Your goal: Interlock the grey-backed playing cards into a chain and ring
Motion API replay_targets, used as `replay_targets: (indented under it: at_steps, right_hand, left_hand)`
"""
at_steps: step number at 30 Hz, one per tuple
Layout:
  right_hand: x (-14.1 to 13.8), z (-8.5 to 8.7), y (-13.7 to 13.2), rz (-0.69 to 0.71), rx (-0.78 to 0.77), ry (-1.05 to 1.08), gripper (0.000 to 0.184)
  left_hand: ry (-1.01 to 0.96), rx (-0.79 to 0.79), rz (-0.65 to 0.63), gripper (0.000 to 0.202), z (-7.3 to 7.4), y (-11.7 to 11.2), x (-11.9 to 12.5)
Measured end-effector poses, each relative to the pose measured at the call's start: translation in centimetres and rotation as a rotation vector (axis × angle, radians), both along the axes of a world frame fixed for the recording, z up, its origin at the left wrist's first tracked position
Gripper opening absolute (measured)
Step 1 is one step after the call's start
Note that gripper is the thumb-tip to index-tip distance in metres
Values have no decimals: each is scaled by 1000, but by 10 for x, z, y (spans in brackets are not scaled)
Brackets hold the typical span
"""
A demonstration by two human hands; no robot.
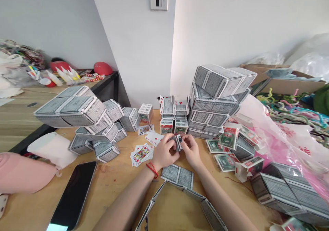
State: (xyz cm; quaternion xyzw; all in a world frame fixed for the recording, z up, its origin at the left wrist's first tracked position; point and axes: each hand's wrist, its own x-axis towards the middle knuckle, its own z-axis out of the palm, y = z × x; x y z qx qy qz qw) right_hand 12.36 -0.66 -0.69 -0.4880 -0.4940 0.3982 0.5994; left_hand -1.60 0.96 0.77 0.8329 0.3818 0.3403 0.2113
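Note:
My left hand (164, 153) and my right hand (190, 148) meet over the middle of the wooden table (115, 186), both closed on a small stack of playing cards (178, 142) held between their fingertips. A red string circles my left wrist. Just below the hands lies a flat row of joined grey-backed cards (178, 176). Loose face-up cards (142, 154) lie to the left of my left hand.
Blocks built of grey-backed cards stand at the left (77, 111) and behind my hands (218, 97). Small card cubes (173, 116) sit by the wall. A dark phone (73, 195) lies at the lower left. Red-backed card pieces (228, 148) and pink plastic (272, 135) crowd the right.

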Motion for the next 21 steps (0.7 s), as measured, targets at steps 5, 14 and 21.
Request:
replay_targets:
  at_steps: [5,14,21]
  right_hand:
    - [0,-1,0,0,-8,-30,16]
    - [-1,-6,1,26,5,-72,16]
    - [-2,-4,2,17,-6,-50,18]
  left_hand:
    - [3,-38,-2,13,1,0,-1]
    - [-29,-78,-9,14,0,1,1]
    - [-67,-79,-36,14,0,2,1]
